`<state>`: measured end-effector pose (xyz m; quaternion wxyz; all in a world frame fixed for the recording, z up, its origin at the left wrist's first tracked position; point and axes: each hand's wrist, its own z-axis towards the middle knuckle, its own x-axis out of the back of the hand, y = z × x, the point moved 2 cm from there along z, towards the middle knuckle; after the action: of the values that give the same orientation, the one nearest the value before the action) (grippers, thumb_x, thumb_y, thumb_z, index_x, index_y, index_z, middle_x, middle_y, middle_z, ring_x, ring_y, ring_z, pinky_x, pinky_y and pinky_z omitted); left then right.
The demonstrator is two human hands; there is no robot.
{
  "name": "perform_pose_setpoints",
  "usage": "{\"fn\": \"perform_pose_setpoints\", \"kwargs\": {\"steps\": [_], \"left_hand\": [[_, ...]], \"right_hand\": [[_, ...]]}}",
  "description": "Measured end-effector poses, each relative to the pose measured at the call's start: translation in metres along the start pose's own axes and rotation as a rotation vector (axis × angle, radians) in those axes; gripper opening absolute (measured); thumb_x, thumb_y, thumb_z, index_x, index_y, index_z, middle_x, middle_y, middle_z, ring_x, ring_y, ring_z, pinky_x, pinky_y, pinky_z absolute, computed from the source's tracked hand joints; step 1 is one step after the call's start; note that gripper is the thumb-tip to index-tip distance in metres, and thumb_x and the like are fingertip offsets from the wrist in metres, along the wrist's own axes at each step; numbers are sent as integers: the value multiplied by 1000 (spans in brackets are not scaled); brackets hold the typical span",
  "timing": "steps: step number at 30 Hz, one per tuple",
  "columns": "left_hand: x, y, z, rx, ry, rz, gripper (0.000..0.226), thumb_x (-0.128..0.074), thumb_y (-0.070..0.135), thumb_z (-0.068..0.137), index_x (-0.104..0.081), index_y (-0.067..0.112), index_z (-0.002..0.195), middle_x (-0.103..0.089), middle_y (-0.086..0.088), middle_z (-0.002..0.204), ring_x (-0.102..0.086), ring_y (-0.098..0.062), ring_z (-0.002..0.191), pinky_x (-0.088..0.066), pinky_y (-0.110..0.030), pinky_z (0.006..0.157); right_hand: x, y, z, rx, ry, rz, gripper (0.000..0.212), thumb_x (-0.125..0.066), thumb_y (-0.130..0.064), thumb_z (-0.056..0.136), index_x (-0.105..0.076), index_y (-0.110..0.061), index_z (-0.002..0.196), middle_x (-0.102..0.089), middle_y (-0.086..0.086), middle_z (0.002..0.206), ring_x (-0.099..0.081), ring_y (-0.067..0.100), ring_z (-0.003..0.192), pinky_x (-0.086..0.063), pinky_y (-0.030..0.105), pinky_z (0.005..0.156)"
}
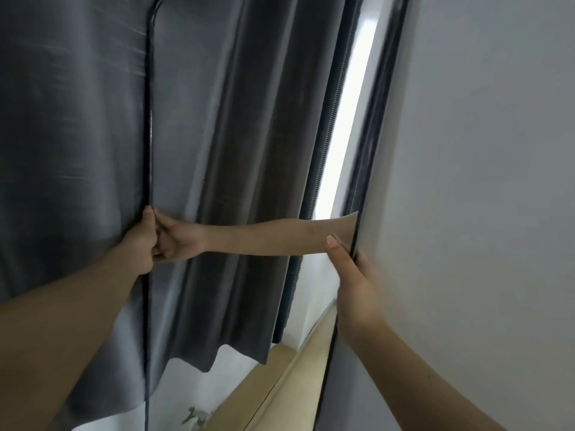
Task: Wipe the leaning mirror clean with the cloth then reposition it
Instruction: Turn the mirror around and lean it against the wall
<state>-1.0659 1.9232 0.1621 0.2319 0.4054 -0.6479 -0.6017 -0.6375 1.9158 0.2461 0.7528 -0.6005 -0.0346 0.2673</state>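
Both hands grip a tall mirror (249, 135) by its opposite long edges. The left hand (141, 241), at centre left of the frame, is closed around the mirror's thin dark frame (148, 135), thumb pressed along the edge and fingers curled behind it. Its reflection meets it in the glass, a mirrored hand and forearm stretching across to the right. The right hand (354, 284), at lower right of centre, clamps the other edge: the thumb lies flat on the glass side, and the fingers wrap round the back, mostly hidden. Neither hand holds a cloth.

The mirror fills the middle of the frame. Its long axis runs top to bottom and is tilted, so the top sits further right than the bottom on the right-hand edge. A rounded upper corner shows at the upper left. The glass faces the camera and reflects grey curtain folds, a bright strip of window light and a band of pale wooden floor lower down. Faint smears seem to cross the glass, though the picture is blurred and they may be fabric sheen.

A grey curtain (68, 119) hangs behind the left edge. A plain white wall (485, 150) fills the right of the frame. A small blurred green plant (194, 418) shows at the bottom centre
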Motion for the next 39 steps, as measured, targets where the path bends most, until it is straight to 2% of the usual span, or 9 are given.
{"fn": "perform_pose_setpoints", "kwargs": {"steps": [2, 4, 9, 13, 16, 18, 30, 36, 39], "left_hand": [[-27, 22, -72, -56, 20, 84, 78, -26, 69, 84, -38, 12, 136, -38, -18, 144, -38, -40, 130, -28, -53, 110], [-34, 23, -88, -52, 25, 121, 72, -23, 63, 89, -39, 12, 136, -37, -18, 145, -39, -35, 130, -25, -49, 113], [-42, 22, -93, -17, 68, 98, 65, -23, 63, 89, -44, 20, 132, -44, -8, 141, -45, -24, 124, -30, -44, 110], [-46, 20, -100, 7, 89, 93, 70, -24, 70, 84, -44, 23, 132, -43, -7, 142, -44, -25, 124, -30, -47, 109], [-45, 18, -103, -8, 77, 110, 74, -22, 74, 81, -42, 25, 133, -42, -7, 143, -43, -27, 125, -29, -48, 109], [-44, 18, -105, -11, 79, 143, 76, -21, 74, 80, -41, 25, 133, -42, -7, 143, -44, -27, 125, -29, -48, 108], [-61, 20, -145, 10, 78, 155, 64, -15, 57, 93, -30, 18, 141, -34, -14, 146, -35, -29, 131, -20, -44, 114], [-54, 18, -163, -37, -19, 80, 50, -20, 43, 98, -48, 12, 125, -52, -12, 126, -43, -29, 124, -31, -45, 109], [-56, 19, -172, -77, -35, 103, 45, -18, 39, 99, -54, 12, 98, -55, -11, 112, -45, -24, 112, -30, -39, 107]], "right_hand": [[2, -1, -2, 2, 15, -4, 13, -57, -25, 88, -54, -37, 84, -59, -28, 83, -53, -16, 74, -35, 17, 83], [3, -1, -6, 3, 35, 6, 12, -56, -25, 89, -53, -35, 84, -57, -25, 87, -51, -14, 76, -32, 23, 89], [6, -1, -11, 13, 76, -28, 8, -53, -27, 90, -53, -35, 94, -56, -23, 91, -51, -11, 81, -30, 24, 91], [11, -1, -16, 29, 110, -37, 33, -53, -27, 91, -54, -16, 122, -58, -16, 96, -51, -5, 87, -36, 15, 81], [15, 1, -20, 30, 127, -57, 42, -53, -28, 91, -52, -10, 128, -58, -8, 103, -50, -3, 87, -36, 14, 79], [17, 0, -22, 19, 133, -59, 43, -53, -29, 91, -52, -9, 128, -57, -4, 109, -50, -3, 87, -34, 19, 85], [24, -5, -31, 46, 159, -111, 20, -52, -28, 92, -53, -20, 111, -59, -15, 96, -52, -6, 87, -37, 8, 74], [26, -4, -30, 71, 172, -114, 17, -53, -25, 92, -54, -17, 107, -56, -14, 85, -52, -1, 80, -39, 9, 74], [28, -4, -30, 79, 173, -125, 14, -52, -25, 93, -52, -15, 103, -55, -13, 81, -52, -1, 78, -40, 9, 70]]}}
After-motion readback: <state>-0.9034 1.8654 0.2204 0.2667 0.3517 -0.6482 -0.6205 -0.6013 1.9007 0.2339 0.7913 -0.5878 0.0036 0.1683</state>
